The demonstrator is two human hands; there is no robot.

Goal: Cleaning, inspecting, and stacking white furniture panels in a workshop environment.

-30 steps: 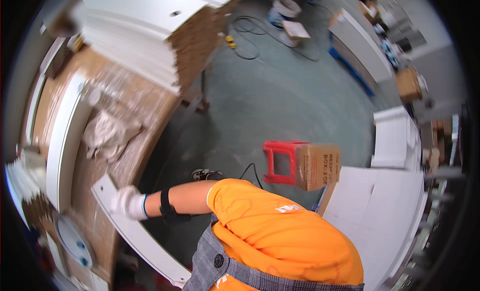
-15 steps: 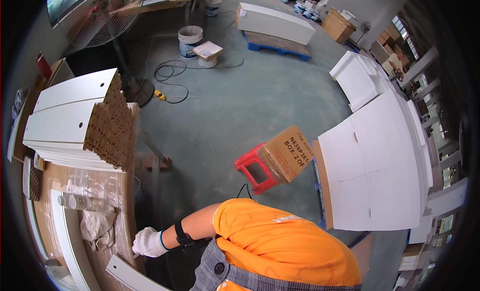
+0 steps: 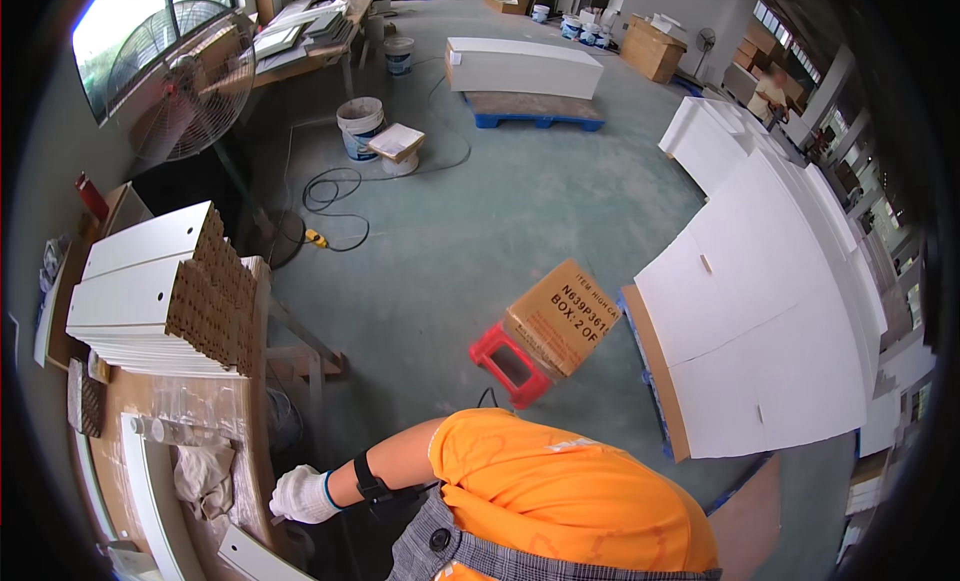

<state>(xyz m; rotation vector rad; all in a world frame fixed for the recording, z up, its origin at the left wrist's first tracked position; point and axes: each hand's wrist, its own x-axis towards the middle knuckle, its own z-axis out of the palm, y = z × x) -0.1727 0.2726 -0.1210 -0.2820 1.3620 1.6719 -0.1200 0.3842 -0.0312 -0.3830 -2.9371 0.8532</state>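
Note:
My right hand [image 3: 303,495] wears a white knitted glove and reaches left to the edge of the wrapped workbench [image 3: 258,421]. Its fingers are curled, and a small pale tip pokes out beneath them, too little to name. Just beside it, a white board [image 3: 255,556] with a dark hole near its end lies on the bench. A crumpled pale cloth [image 3: 205,479], a clear plastic bottle [image 3: 165,431] and a long white board [image 3: 150,491] are further left. Behind them rises a stack of white boards [image 3: 150,291] with drilled brown ends. My left hand is out of sight.
On the floor, a cardboard box [image 3: 563,316] rests against a red plastic stool [image 3: 510,366]. White panels [image 3: 760,311] are piled at right. A black cable [image 3: 335,196], a bucket [image 3: 360,131] and a standing fan [image 3: 180,81] are farther off. A person [image 3: 768,93] stands far right.
The view has shifted, bringing more of the window and the far table into sight. My right hand stays at the bench edge with its fingers curled.

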